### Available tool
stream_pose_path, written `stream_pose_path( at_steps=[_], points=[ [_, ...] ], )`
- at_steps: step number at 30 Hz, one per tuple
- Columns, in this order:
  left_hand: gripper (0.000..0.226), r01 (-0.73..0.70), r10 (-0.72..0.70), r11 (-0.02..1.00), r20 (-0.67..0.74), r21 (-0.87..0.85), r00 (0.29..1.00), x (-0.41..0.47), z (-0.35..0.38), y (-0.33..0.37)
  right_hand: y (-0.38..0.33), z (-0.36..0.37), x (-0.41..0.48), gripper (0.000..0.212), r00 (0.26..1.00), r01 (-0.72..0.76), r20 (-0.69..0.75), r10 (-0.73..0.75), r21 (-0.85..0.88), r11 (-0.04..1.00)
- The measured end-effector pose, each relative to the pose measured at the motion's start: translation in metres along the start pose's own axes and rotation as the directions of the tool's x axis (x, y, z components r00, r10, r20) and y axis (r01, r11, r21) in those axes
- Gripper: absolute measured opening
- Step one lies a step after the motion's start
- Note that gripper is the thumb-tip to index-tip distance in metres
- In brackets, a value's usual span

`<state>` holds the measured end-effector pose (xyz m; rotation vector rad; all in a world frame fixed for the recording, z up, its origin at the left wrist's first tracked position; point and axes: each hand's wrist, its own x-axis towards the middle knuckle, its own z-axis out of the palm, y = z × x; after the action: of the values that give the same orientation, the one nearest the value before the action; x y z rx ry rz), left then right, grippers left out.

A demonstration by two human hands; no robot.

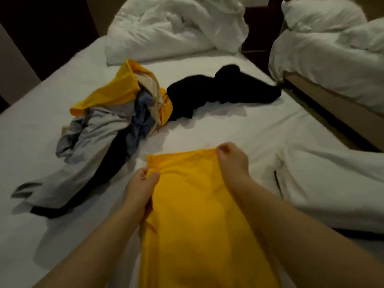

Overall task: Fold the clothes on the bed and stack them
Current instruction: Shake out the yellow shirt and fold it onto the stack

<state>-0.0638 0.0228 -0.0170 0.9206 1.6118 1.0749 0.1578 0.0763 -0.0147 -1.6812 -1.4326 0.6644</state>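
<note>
Head view: your left hand (139,185) and right hand (230,157) each pinch the yellow garment (193,215); likely mid-fold—next, lay that far edge down squarely.

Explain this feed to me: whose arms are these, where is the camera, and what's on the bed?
No machine here: these are a person's bare arms, seen from one camera worn on the head, looking forward and down. The left hand pinches the left edge of a yellow cloth; the right hand grips its far right corner. The cloth lies spread on the bed. Beyond it, unfolded, sit a mixed pile and a black garment. A rumpled duvet lies at the far end; a second bed stands to the right.
</note>
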Motion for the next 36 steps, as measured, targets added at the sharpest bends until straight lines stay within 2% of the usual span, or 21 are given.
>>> stream_pose_path(
  at_steps=[2, 4, 6, 8, 10, 12, 13, 15, 17, 19, 20, 22, 23, 25, 26, 27, 28, 30, 33, 36],
  points=[
    [0.017, 0.114, -0.096, 0.974, 0.096, -0.198, 0.991, -0.013, 0.002, 0.016, -0.002, -0.002, 0.007, 0.008, 1.000, -0.005, -0.023, 0.008, 0.148, 0.989],
    [0.022, 0.330, -0.224, 0.889, 0.328, -0.318, 0.918, -0.035, -0.002, 0.035, -0.003, -0.006, 0.005, 0.007, 1.000, 0.001, -0.009, 0.001, 0.275, 0.961],
    [0.024, 0.467, -0.284, 0.823, 0.478, -0.323, 0.831, -0.060, -0.006, 0.043, -0.001, -0.011, -0.001, 0.007, 1.000, -0.010, -0.011, 0.015, 0.342, 0.940],
    [0.016, 0.479, -0.304, 0.829, 0.488, -0.288, 0.818, -0.070, -0.006, 0.039, 0.001, -0.017, -0.006, 0.010, 0.999, -0.032, 0.008, 0.032, 0.352, 0.935],
    [0.012, 0.371, -0.249, 0.889, 0.397, -0.268, 0.883, -0.068, -0.004, 0.031, -0.001, -0.024, -0.006, 0.025, 0.995, -0.080, 0.083, 0.056, 0.312, 0.947],
    [0.019, 0.207, -0.126, 0.952, 0.329, -0.224, 0.936, -0.066, 0.004, 0.038, -0.008, -0.030, -0.008, 0.037, 0.984, -0.102, 0.164, 0.068, 0.214, 0.971],
    [0.018, 0.120, -0.052, 0.972, 0.316, -0.202, 0.947, -0.067, 0.006, 0.046, -0.013, -0.033, -0.009, 0.037, 0.984, -0.074, 0.172, 0.044, 0.178, 0.981],
    [0.019, -0.076, 0.133, 0.982, 0.351, -0.170, 0.927, -0.077, 0.007, 0.069, -0.025, -0.044, -0.013, 0.023, 0.991, 0.045, 0.114, -0.065, 0.165, 0.985],
    [0.027, -0.182, 0.254, 0.962, 0.423, -0.203, 0.870, -0.086, 0.001, 0.085, -0.037, -0.058, -0.016, 0.012, 0.984, 0.161, 0.036, -0.174, 0.242, 0.957],
    [0.045, -0.084, 0.268, 0.932, 0.517, -0.352, 0.813, -0.085, -0.009, 0.086, -0.047, -0.069, -0.016, 0.010, 0.977, 0.208, -0.028, -0.213, 0.380, 0.901],
    [0.049, 0.036, 0.275, 0.892, 0.603, -0.451, 0.749, -0.081, -0.010, 0.084, -0.050, -0.072, -0.015, 0.010, 0.974, 0.220, -0.058, -0.217, 0.439, 0.871],
    [0.044, 0.358, 0.303, 0.725, 0.739, -0.588, 0.602, -0.073, -0.003, 0.070, -0.051, -0.067, -0.010, 0.009, 0.976, 0.217, -0.084, -0.203, 0.484, 0.848],
    [0.047, 0.435, 0.244, 0.667, 0.729, -0.605, 0.639, -0.065, 0.002, 0.060, -0.049, -0.060, -0.007, 0.010, 0.979, 0.200, -0.074, -0.187, 0.465, 0.862],
    [0.087, 0.479, 0.008, 0.629, 0.621, -0.612, 0.783, -0.047, 0.009, 0.037, -0.038, -0.042, 0.000, 0.014, 0.993, 0.102, 0.022, -0.118, 0.365, 0.925],
    [0.100, 0.465, -0.071, 0.620, 0.546, -0.632, 0.835, -0.043, 0.011, 0.028, -0.029, -0.032, 0.004, 0.021, 0.995, 0.021, 0.090, -0.051, 0.303, 0.953],
    [0.100, 0.458, -0.130, 0.643, 0.501, -0.614, 0.856, -0.043, 0.012, 0.022, -0.021, -0.026, 0.006, 0.031, 0.988, -0.068, 0.151, 0.032, 0.244, 0.967],
    [0.090, 0.453, -0.170, 0.663, 0.469, -0.596, 0.866, -0.043, 0.014, 0.020, -0.014, -0.022, 0.008, 0.041, 0.975, -0.151, 0.192, 0.110, 0.211, 0.966],
    [0.070, 0.457, -0.241, 0.699, 0.420, -0.549, 0.875, -0.044, 0.015, 0.019, -0.006, -0.020, 0.009, 0.052, 0.960, -0.221, 0.219, 0.176, 0.203, 0.954],
    [0.063, 0.444, -0.268, 0.746, 0.388, -0.496, 0.882, -0.049, 0.016, 0.018, -0.004, -0.021, 0.009, 0.048, 0.958, -0.176, 0.258, 0.128, 0.172, 0.969],
    [0.052, 0.426, -0.287, 0.807, 0.360, -0.408, 0.888, -0.065, 0.017, 0.016, -0.007, -0.028, 0.006, 0.043, 0.989, -0.069, 0.140, 0.039, 0.216, 0.974]
  ],
)
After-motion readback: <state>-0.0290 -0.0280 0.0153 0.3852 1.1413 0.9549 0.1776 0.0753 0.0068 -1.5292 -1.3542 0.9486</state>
